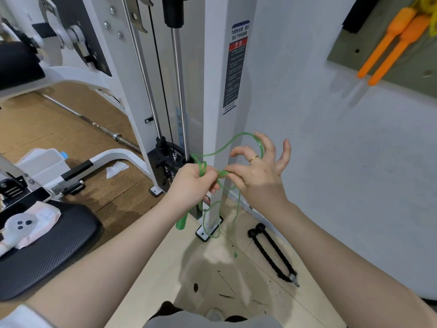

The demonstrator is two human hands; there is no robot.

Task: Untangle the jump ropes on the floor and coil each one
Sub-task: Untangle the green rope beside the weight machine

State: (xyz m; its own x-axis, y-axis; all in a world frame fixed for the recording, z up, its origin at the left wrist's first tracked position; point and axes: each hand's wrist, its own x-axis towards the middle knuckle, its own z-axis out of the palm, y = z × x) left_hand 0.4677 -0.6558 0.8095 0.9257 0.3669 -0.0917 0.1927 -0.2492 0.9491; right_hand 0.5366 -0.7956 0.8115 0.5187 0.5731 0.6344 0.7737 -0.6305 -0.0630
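Head view shows both hands raised in front of a white cable machine point(212, 91), working one green jump rope point(236, 138) held up off the floor point(165, 268). The left hand point(192, 183) is closed in a fist round a bunch of the cord, and a green handle point(181, 222) hangs just below that fist. The right hand point(257, 171) pinches the cord between thumb and forefinger right beside the left fingers point(208, 176), while its other fingers spread wide with a loop arching over them. Between the two grips the cord runs nearly level; below them slack loops hang toward the floor. The right hand sits nearer the free loop, so I judge the next move is its job: drawing that loop clear of the knot. The cord looks thin, translucent, glossy plastic, springy rather than limp. An orange pair of handles point(392, 46) hangs on the wall board, well apart from both hands.
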